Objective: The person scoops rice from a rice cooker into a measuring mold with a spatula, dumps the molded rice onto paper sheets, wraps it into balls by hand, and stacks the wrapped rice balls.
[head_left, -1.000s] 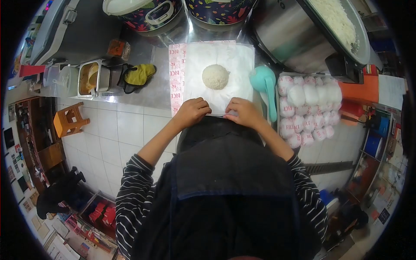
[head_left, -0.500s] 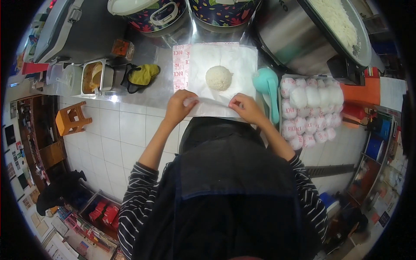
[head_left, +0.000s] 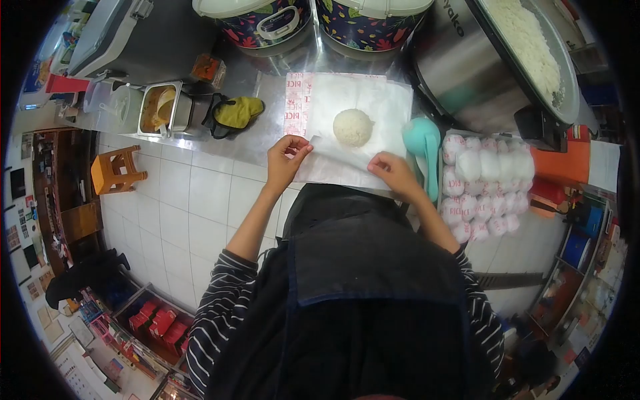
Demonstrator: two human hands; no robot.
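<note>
A round mound of white rice [head_left: 352, 127] sits in the middle of a white paper sheet [head_left: 383, 100] on the steel counter. My left hand [head_left: 285, 159] pinches the sheet's near left corner and my right hand [head_left: 395, 172] pinches its near right corner. Both corners are lifted, and the near edge of the sheet is folded up toward the rice. A stack of the same paper with red print [head_left: 294, 103] lies under it.
A turquoise rice scoop [head_left: 423, 143] lies right of the paper. Several wrapped rice packets [head_left: 483, 180] fill a tray at the right. A large pot of cooked rice [head_left: 513, 47] stands behind. Floral pots [head_left: 257, 20], a sauce tin [head_left: 159, 108] and a yellow cloth [head_left: 239, 112] stand at the left.
Both hands went from pressing the sheet's near edge flat to pinching its corners and lifting them, folding the near edge toward the rice.
</note>
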